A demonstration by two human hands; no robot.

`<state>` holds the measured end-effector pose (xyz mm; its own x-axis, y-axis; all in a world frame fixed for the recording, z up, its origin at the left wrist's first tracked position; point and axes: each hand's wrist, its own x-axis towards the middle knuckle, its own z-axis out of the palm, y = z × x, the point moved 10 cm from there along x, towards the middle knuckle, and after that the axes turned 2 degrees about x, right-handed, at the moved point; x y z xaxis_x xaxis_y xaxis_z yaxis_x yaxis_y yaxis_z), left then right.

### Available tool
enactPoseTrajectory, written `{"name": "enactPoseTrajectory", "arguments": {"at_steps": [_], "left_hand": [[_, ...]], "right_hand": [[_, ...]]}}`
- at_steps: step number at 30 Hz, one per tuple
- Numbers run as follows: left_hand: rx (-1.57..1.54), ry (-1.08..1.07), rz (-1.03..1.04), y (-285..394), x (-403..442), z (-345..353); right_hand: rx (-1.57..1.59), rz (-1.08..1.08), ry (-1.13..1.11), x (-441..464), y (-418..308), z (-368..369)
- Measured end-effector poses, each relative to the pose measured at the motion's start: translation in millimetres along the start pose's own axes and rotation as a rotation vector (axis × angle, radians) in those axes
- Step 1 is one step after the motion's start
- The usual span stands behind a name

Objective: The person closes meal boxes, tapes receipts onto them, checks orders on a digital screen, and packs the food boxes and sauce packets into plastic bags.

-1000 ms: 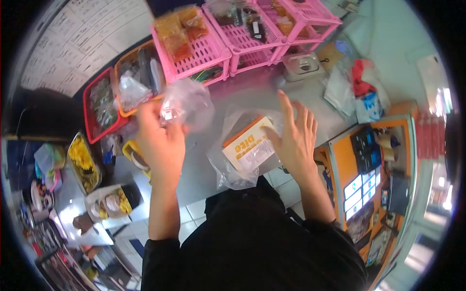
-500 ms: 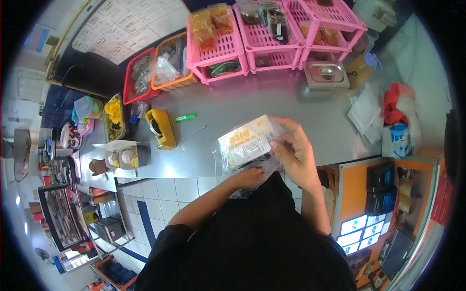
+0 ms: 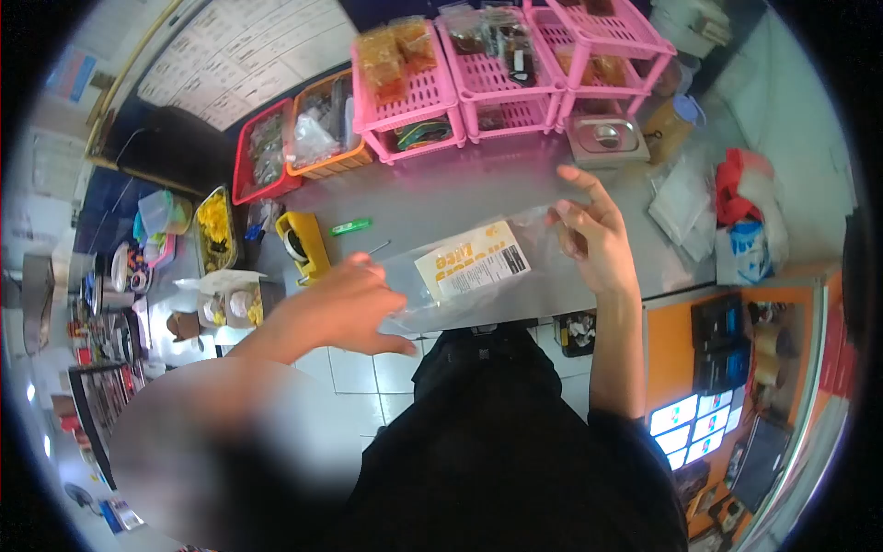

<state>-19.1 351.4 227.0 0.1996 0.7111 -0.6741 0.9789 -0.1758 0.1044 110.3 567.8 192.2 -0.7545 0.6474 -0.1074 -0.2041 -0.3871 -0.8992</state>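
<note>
A white box with yellow lettering and a printed barcode label (image 3: 474, 262) lies inside a clear plastic bag (image 3: 418, 299) near the front edge of the metal counter. My left hand (image 3: 354, 308) is at the bag's left end, thumb apart from the bent fingers, with nothing visibly gripped. At the bag's right end is my right hand (image 3: 593, 235), its index finger stretched out and the other fingers loosely curled. Whether its thumb touches the plastic I cannot tell.
Pink racks (image 3: 501, 97) with packets stand at the back, beside orange (image 3: 331, 166) and red baskets (image 3: 267, 189). A yellow tape dispenser (image 3: 303, 248) and green marker (image 3: 351, 226) lie left. A lidded steel container (image 3: 607, 138) and white bags (image 3: 681, 207) are right.
My hands have moved apart, the left out of the bag to its left end, the right towards the right. The boxed bag now lies flatter, farther from my body.
</note>
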Motion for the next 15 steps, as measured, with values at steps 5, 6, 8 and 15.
{"name": "enactPoseTrajectory", "arguments": {"at_steps": [5, 6, 8, 15], "left_hand": [[-0.443, 0.827, 0.073, -27, -21, -70], [-0.412, 0.879, 0.111, -29, -15, -62], [-0.681, 1.125, 0.121, -34, -18, -43], [-0.757, 1.112, 0.085, -21, 124, 73]], "right_hand": [[-0.481, -0.336, -0.332, -21, 19, 123], [-0.615, -0.402, -0.330, -25, 27, 140], [-0.559, -0.302, -0.159, -16, 45, 144], [-0.597, -0.145, -0.150, -39, 65, 172]]}}
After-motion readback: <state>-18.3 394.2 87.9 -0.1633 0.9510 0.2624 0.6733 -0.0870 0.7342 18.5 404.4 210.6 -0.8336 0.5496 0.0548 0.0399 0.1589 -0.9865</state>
